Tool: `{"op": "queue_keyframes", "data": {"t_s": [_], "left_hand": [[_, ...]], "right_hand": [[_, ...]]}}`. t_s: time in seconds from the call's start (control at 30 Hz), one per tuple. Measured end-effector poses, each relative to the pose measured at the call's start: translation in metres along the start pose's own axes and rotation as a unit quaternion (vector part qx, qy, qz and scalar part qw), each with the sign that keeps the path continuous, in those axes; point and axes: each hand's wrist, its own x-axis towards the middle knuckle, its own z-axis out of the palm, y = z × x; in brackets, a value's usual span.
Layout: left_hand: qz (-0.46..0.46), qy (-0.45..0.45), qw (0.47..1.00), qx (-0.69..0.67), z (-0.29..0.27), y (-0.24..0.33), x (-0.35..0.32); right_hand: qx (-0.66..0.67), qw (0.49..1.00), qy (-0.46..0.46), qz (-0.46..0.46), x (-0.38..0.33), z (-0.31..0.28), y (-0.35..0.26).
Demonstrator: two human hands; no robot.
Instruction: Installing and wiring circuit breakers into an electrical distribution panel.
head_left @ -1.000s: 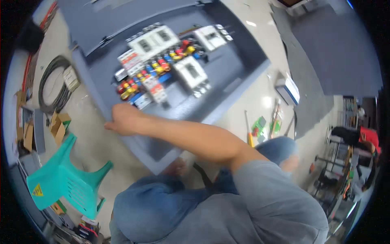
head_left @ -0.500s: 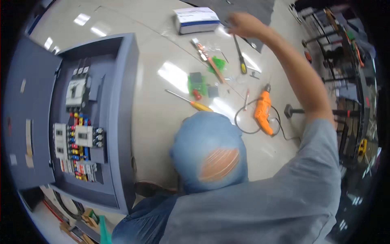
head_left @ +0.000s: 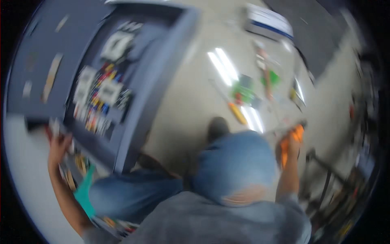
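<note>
My right hand [head_left: 289, 147] is closed round the orange power drill [head_left: 298, 133], low over the floor to the right of my knee. On the left, my left hand [head_left: 58, 147] is by the lower corner of the grey electrical cabinet [head_left: 172, 65], near its open door [head_left: 48, 81]. Something red and white shows at its fingertips, but motion smears the fingers. Inside the cabinet sit white circuit breakers [head_left: 118, 44] and coloured wiring [head_left: 107, 71]. A screwdriver with a yellow handle [head_left: 237, 113] lies on the floor beyond my knee.
A white and blue box [head_left: 269, 22] stands far off beside a dark mat [head_left: 308, 28]. Nearer lie a copper strip [head_left: 267, 79], green packets [head_left: 243, 85] and another screwdriver [head_left: 293, 94]. A black metal stand [head_left: 325, 166] is at the right. A teal object [head_left: 85, 193] lies beside my left leg.
The view has swung left, so the cabinet shows further right. My right hand has come back from near the box to the drill. My left hand has come into view by the cabinet.
</note>
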Motion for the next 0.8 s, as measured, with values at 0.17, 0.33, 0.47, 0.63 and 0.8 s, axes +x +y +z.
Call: {"op": "queue_keyframes", "data": {"t_s": [0.17,0.33,0.47,0.63,0.8], "left_hand": [[0.085,-0.090,0.992,0.038,-0.033,0.144,-0.030],[0.188,-0.278,0.920,-0.202,-0.010,0.168,-0.008],[0.227,-0.320,0.852,-0.346,0.062,0.240,-0.038],[0.037,-0.268,0.684,-0.677,0.047,0.376,-0.126],[-0.077,-0.350,0.493,-0.793,-0.025,0.393,-0.117]], "right_hand": [[-0.156,0.982,0.010,-0.110,-0.071,0.041,-0.136],[-0.249,0.956,-0.154,-0.015,-0.184,0.098,-0.368],[-0.267,0.916,-0.298,0.018,-0.288,0.175,-0.529],[-0.251,0.884,-0.392,0.049,-0.383,0.232,-0.626],[-0.156,0.875,-0.455,0.055,-0.418,0.249,-0.654]]}}
